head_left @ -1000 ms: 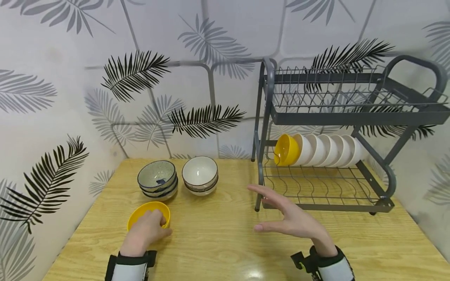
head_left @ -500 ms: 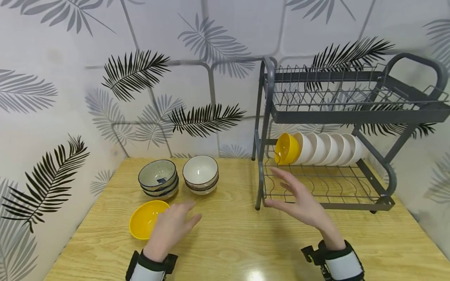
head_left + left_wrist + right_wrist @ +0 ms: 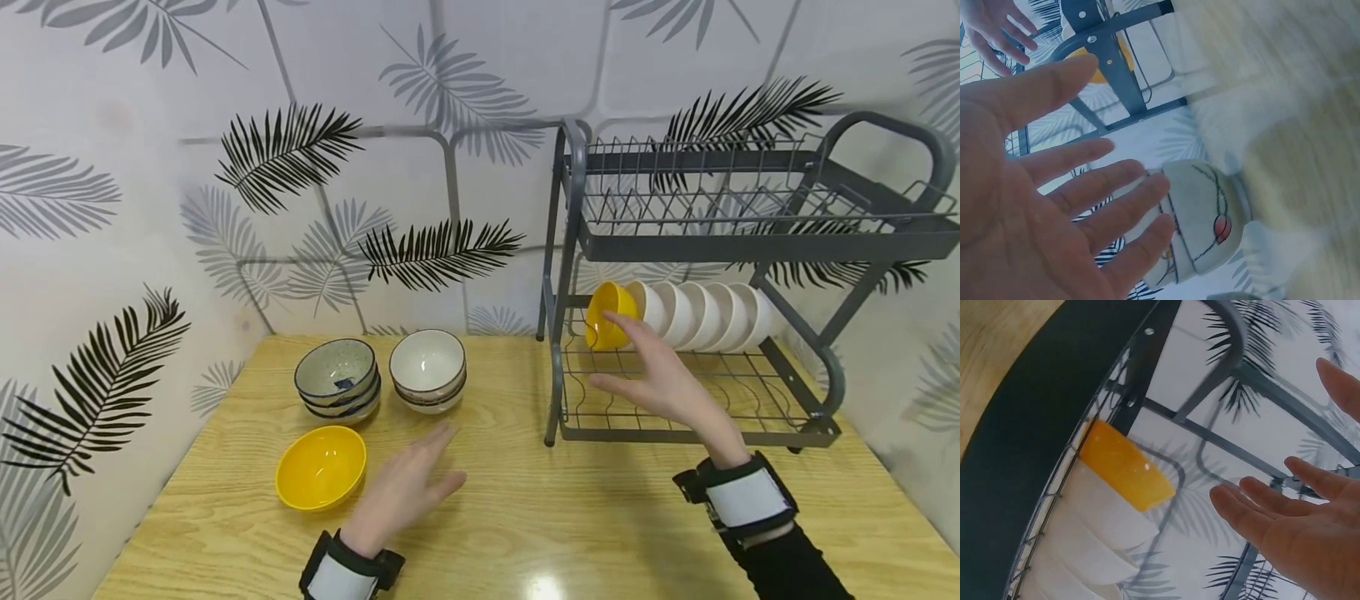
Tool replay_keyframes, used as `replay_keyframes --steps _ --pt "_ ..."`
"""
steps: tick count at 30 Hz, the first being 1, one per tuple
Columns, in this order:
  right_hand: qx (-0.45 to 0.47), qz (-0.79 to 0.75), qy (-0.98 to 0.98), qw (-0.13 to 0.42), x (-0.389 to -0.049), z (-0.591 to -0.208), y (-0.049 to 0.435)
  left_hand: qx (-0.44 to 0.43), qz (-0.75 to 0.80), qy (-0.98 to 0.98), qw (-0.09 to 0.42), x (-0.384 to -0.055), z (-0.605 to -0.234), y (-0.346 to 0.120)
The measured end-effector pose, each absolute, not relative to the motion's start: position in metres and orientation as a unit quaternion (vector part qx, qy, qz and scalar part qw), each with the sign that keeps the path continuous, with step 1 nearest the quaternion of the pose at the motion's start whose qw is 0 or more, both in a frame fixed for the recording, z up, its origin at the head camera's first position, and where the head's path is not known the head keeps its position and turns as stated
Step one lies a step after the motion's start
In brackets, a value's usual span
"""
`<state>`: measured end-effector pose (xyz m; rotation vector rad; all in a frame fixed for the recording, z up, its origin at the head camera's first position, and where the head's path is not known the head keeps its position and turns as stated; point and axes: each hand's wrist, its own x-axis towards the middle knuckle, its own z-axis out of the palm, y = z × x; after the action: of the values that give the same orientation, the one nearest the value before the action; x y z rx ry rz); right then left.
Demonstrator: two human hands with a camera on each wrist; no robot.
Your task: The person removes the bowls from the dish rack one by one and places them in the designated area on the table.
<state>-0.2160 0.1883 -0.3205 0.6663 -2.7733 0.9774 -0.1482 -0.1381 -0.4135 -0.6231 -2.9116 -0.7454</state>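
Note:
My left hand [image 3: 401,496] hovers over the table just right of a yellow bowl [image 3: 321,468], its fingers extended and holding nothing. In the left wrist view its spread fingers lie in front of a stack of white bowls [image 3: 1200,219] with a painted red bud. At the rack's lower tier my right hand [image 3: 667,379] is held up, fingers straight, near another yellow bowl [image 3: 606,317]. That bowl stands on edge at the left end of a row of white bowls [image 3: 705,317]. The right wrist view shows the right hand [image 3: 1297,531] apart from the yellow bowl [image 3: 1122,465].
A dark grey two-tier dish rack [image 3: 750,248] stands at the right, its upper tier of bare wire. Behind the loose yellow bowl sit a stack of speckled blue-rimmed bowls [image 3: 337,379] and a stack of white brown-rimmed bowls [image 3: 427,367]. The patterned wall rises behind the table.
The left hand has let go of the yellow bowl on the table and moved right. The right hand has moved up and right, toward the yellow bowl in the rack.

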Motion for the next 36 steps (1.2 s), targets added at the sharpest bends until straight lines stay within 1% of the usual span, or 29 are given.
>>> replay_keyframes --steps 11,22,36 --pt "0.190 0.277 -0.941 0.032 -0.257 -0.322 0.190 -0.244 -0.262 -0.930 0.085 -0.151 -0.418 -0.131" --pt "0.166 0.250 -0.954 0.017 -0.279 -0.327 0.185 -0.252 -0.260 -0.930 0.064 -0.151 -0.415 -0.129" --pt "0.152 0.180 -0.972 0.008 -0.307 -0.327 0.171 -0.261 -0.263 -0.927 0.058 -0.150 -0.417 -0.129"
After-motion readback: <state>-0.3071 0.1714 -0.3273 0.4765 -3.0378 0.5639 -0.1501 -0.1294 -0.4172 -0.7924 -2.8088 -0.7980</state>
